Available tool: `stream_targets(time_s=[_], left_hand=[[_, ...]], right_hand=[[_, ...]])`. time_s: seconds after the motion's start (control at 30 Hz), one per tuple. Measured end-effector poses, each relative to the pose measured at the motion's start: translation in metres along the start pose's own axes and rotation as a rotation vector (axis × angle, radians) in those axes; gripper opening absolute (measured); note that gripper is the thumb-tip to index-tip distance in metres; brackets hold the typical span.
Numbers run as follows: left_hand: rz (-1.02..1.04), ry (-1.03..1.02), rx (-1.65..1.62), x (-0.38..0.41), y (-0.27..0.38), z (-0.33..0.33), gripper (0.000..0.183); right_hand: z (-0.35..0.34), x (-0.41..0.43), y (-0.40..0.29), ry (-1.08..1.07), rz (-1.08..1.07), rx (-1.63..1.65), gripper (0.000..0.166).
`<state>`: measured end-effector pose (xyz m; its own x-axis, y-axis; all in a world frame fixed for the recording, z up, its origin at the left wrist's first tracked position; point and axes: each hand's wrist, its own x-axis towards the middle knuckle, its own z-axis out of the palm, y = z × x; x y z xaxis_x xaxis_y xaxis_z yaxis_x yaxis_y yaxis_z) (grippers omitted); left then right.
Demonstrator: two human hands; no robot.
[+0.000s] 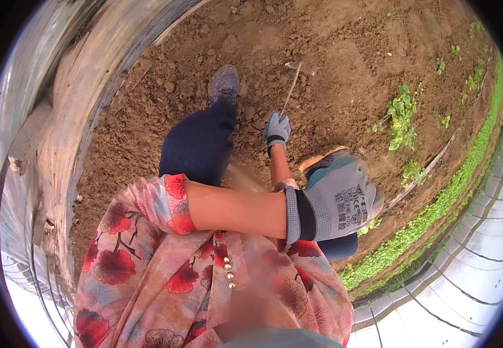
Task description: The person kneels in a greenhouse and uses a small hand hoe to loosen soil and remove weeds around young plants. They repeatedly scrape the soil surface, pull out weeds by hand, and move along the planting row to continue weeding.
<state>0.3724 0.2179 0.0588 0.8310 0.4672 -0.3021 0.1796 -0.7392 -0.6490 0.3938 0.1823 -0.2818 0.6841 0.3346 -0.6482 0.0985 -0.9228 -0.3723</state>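
Observation:
My right hand (277, 128), in a grey and teal coated work glove with a black wrist band, grips the thin handle (292, 89) of a small hand hoe. The hoe's shiny metal blade (307, 69) lies at the far end, against loose brown soil. My left forearm crosses in front of my body. At its end my left hand (342, 198), in a matching glove bearing printed writing, lies over my right knee. Its fingers curl away from view, so whether they hold anything is hidden.
Crumbly soil (182, 104) surrounds my left shoe (224, 82) and right shoe (325, 157). Leafy plants (402, 115) grow to the right, before a dense green strip (429, 213). Plastic greenhouse sheeting (455, 287) borders the right; a pale wall (73, 82) curves along the left.

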Motion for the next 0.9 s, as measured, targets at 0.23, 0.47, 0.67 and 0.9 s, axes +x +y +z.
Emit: stream_targets(time_s=[0.23,0.47,0.67,0.9], left_hand=[[-0.042,0.602,-1.577,0.011,-0.026,0.014,0.053],[-0.046,0.727,-1.879,0.005,-0.024,0.022,0.034],[0.091,0.555,-1.639,-0.002,-0.053,0.012,0.033],[-0.024,0.821,-1.729,0.008,-0.052,0.017,0.03]], right_hand=[[-0.03,0.028,-0.133,-0.243,0.113,0.245,0.032],[0.032,-0.058,0.004,-0.281,-0.204,-0.308,0.049],[-0.013,0.019,-0.017,-0.097,-0.101,0.29,0.026],[0.013,0.043,-0.113,-0.218,0.036,0.272,0.031]])
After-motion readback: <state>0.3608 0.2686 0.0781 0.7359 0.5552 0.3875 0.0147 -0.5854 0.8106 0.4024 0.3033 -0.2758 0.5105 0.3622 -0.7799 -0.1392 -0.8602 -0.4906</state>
